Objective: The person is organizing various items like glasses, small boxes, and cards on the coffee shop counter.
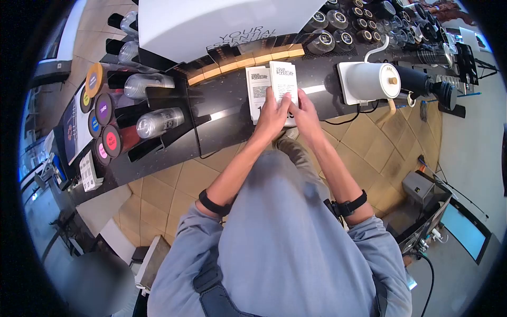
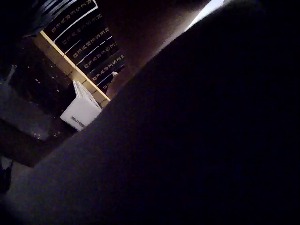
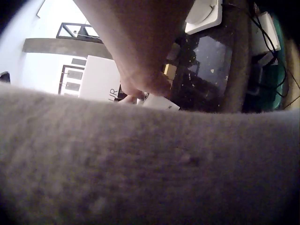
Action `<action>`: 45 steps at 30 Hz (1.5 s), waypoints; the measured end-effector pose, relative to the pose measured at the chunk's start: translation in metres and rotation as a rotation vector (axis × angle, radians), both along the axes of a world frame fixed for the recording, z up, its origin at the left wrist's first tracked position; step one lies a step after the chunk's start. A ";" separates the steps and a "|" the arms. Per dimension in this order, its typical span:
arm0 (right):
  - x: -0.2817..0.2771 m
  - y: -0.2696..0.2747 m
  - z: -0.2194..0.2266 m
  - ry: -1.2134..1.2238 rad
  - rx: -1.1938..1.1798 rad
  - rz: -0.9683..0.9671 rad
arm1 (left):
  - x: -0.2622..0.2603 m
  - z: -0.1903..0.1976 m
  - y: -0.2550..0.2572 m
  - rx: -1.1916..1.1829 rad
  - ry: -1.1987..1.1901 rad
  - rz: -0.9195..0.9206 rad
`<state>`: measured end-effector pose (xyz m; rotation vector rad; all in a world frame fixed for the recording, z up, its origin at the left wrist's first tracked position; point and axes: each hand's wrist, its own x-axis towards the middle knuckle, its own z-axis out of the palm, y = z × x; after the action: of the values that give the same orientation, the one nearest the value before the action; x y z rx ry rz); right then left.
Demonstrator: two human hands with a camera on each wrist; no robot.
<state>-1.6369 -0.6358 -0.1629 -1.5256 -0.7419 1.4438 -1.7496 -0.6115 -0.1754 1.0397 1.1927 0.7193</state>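
Over the dark counter's near edge, both hands hold a white folded leaflet (image 1: 284, 79) printed with black text. Its left panel (image 1: 259, 87) stands slightly apart from the right one. The left hand (image 1: 271, 117) grips the lower middle, thumb across the front. At the lower right edge, the right hand (image 1: 307, 116) pinches the leaflet with its thumb on the near face. The left wrist view shows the leaflet (image 2: 83, 110) fanned at its top, with that hand hidden in darkness. In the right wrist view, the right hand (image 3: 143, 82) partly covers the leaflet (image 3: 161, 102).
Behind the leaflet, a row of black boxes with gold edges (image 1: 245, 61) fronts a white display box (image 1: 222, 24). A white kettle (image 1: 377, 81) stands on the right, its cable on the counter. Clear cups (image 1: 158, 122) and colour-lidded canisters (image 1: 111, 138) lie left; jars (image 1: 338, 21) stand back right.
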 end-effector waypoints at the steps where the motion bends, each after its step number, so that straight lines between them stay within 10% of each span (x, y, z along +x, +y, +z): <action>1: -0.004 0.002 -0.001 -0.016 -0.004 0.017 | -0.004 0.003 0.001 -0.036 0.074 -0.013; 11: -0.021 0.012 -0.016 -0.263 -0.186 0.242 | -0.053 -0.057 0.000 0.414 0.531 0.067; 15: -0.035 0.007 -0.045 -0.511 -0.217 0.221 | -0.050 -0.082 -0.002 0.027 0.226 0.128; 21: -0.049 0.000 -0.048 -0.251 -0.186 0.198 | -0.040 -0.079 -0.024 -0.160 0.017 0.220; 26: -0.017 -0.061 -0.018 -0.123 -0.134 0.437 | -0.022 -0.095 -0.107 -0.090 0.051 0.227; 31: -0.009 -0.123 0.019 0.146 -0.218 0.568 | -0.036 -0.031 -0.176 -0.003 -0.137 0.394; 34: -0.002 -0.158 0.015 0.181 -0.199 0.728 | -0.035 -0.021 -0.211 -0.323 -0.750 0.781; 39: -0.030 -0.223 0.001 0.275 -0.168 1.014 | -0.055 -0.020 -0.300 -0.233 -0.989 0.972; 45: -0.091 -0.310 0.019 0.227 -0.208 1.414 | -0.091 0.014 -0.425 -0.107 -0.677 1.360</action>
<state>-1.7275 -0.9459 -0.1439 -0.8200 -1.7154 2.6822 -1.8407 -1.0363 -0.1614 -0.2979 1.1792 1.8285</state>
